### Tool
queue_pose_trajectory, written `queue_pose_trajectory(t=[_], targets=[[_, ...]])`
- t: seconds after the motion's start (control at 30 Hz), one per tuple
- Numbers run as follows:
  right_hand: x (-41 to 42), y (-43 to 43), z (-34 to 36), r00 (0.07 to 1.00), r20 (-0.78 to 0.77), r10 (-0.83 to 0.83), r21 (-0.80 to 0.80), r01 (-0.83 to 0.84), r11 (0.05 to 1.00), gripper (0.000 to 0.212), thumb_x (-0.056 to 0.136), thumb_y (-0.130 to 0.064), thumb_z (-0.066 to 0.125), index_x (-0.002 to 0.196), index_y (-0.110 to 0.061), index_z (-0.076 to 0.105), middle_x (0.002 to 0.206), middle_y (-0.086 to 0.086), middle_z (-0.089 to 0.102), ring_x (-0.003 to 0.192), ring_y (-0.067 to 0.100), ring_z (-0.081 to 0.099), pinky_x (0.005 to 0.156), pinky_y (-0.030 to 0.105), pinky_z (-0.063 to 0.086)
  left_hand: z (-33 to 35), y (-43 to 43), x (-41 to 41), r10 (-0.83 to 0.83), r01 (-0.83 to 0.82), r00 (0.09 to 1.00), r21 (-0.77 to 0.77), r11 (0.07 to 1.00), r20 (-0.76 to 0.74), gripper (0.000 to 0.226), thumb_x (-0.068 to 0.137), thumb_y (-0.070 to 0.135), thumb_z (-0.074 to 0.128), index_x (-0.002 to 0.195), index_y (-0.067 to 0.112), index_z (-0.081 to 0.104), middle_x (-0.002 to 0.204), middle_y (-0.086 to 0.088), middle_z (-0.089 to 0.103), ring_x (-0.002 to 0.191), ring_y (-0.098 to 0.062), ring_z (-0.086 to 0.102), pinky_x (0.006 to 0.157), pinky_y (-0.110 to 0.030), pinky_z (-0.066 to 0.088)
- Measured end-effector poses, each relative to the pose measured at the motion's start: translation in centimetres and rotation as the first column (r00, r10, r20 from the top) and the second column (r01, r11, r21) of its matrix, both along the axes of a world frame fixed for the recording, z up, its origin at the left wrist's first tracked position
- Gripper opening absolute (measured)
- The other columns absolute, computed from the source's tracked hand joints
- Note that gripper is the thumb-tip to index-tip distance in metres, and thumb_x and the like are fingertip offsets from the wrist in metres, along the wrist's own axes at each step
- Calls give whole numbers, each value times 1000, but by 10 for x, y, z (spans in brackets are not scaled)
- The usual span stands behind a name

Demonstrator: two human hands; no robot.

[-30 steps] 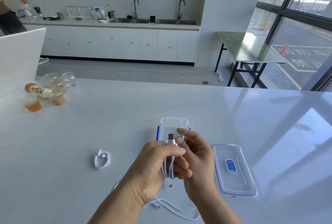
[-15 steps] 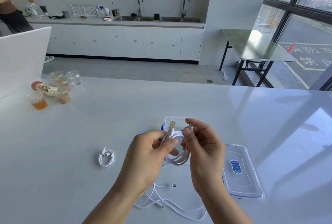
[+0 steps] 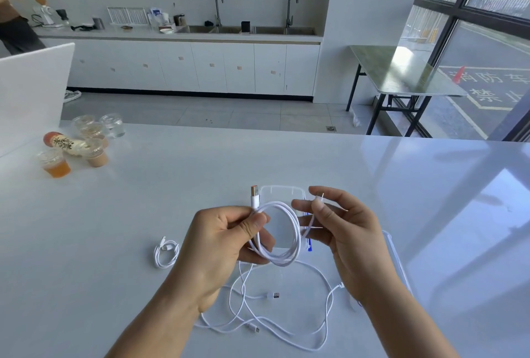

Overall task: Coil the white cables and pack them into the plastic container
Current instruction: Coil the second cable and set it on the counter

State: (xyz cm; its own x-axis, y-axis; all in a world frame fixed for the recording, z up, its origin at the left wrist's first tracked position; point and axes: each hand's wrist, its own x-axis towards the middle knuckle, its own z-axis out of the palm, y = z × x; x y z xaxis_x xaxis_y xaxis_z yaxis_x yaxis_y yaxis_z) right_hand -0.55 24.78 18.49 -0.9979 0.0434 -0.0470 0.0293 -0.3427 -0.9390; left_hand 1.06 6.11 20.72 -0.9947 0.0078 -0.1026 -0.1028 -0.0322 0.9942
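Note:
My left hand (image 3: 226,240) pinches a white cable (image 3: 289,231) wound into a loose round coil, its USB plug sticking up above my thumb. My right hand (image 3: 341,228) holds the same cable's small end plug between thumb and forefinger, just right of the coil. Behind the coil stands the clear plastic container (image 3: 282,194) with blue clips, partly hidden by both hands. Loose white cables (image 3: 275,317) lie tangled on the table below my hands. A small coiled white cable (image 3: 166,253) rests to the left.
The container's clear lid (image 3: 397,260) lies right of my right wrist, mostly hidden. Several plastic cups of drink (image 3: 56,164) and a bottle (image 3: 64,142) stand at the white table's far left. A white panel (image 3: 31,93) rises at the left edge.
The tight bundle held in my left fist has opened into a wider loop. My hands have drawn apart, the right one carrying the end plug to the right.

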Motion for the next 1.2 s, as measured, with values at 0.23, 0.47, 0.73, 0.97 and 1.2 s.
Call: queue_pose_trajectory(t=[0.23,0.47,0.73,0.97,1.2], targets=[[0,5,-9,995,37,88,141,-93,986,7,88,-5,70,86,-2,65,84,35,70,48,23,46,43,27,39,0,9,1,-80,77,996,70,995,43,19,81,17,66,78,1,76,64,-19,68,55,-27,62,50,-34,57],[4,18,-5,888,119,445,-36,-444,895,10,85,2,63,90,0,72,78,17,71,48,15,49,41,21,37,-4,14,0,-94,92,993,38,995,73,18,92,9,62,85,0,76,66,-19,69,56,-27,62,52,-32,55],[8,9,-11,926,-28,375,-56,-376,925,29,87,-17,69,116,-12,68,80,13,64,67,23,55,62,32,49,-14,15,-4,-23,29,996,-68,997,81,19,92,11,64,81,3,76,67,-18,72,57,-29,64,62,-43,60],[10,-4,-18,982,-182,52,239,-7,971,16,81,4,73,88,-9,81,111,0,73,99,13,68,73,26,55,-18,16,-8,13,-8,995,-50,999,103,16,92,11,64,84,4,75,69,-18,74,59,-27,67,60,-39,62],[4,6,-12,971,-31,-235,-173,226,958,18,91,-5,61,107,-6,70,81,17,74,73,32,73,72,40,63,-23,16,-8,135,-138,990,71,988,48,18,93,9,63,81,0,72,70,-21,73,62,-31,67,62,-41,62]])
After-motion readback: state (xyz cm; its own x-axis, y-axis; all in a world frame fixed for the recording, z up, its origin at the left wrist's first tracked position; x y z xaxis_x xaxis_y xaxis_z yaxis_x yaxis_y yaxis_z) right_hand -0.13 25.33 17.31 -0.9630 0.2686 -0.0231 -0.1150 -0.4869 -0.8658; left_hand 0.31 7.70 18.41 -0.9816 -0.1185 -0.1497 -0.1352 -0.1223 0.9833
